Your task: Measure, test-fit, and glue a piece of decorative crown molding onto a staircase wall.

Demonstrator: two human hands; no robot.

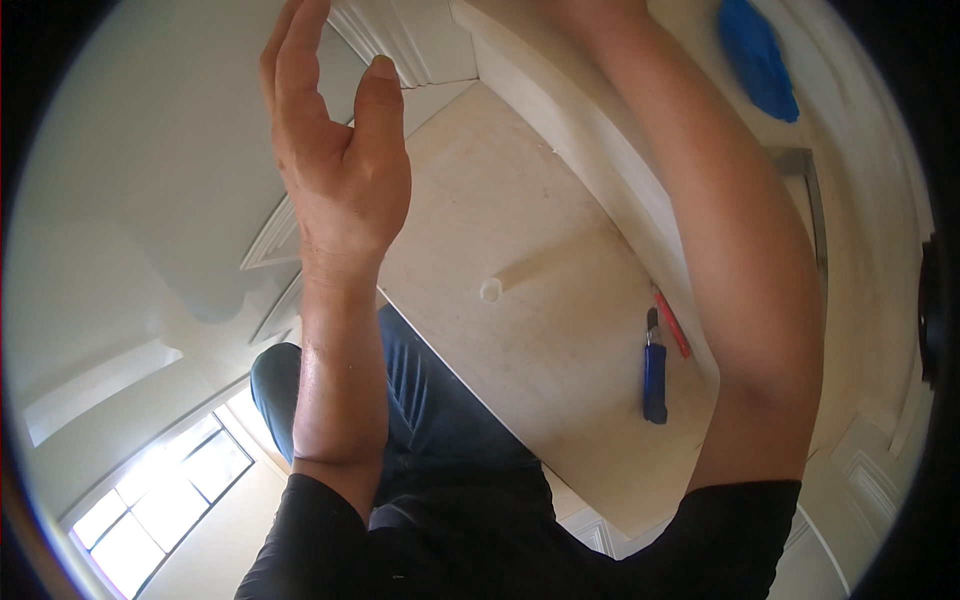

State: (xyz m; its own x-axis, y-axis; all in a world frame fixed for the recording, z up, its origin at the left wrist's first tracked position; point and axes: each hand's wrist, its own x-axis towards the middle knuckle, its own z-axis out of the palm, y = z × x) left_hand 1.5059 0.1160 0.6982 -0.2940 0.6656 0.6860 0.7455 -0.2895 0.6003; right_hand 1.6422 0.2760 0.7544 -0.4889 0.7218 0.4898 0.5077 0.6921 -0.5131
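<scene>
On one beige board (560,370), one blue-handled tool (654,380), one red stick (673,325) and one small whitish round thing (491,290) are showing. Two bare arms (755,260) are flanking this board; one blue object (757,60) is showing to its right, one window (165,500) is shining to its left.

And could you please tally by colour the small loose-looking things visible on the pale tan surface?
Blue: 1 (the blue-handled tool)
Red: 1 (the slim red stick, close beside the tool)
Whitish: 1 (the small round piece)
Total: 3
</scene>
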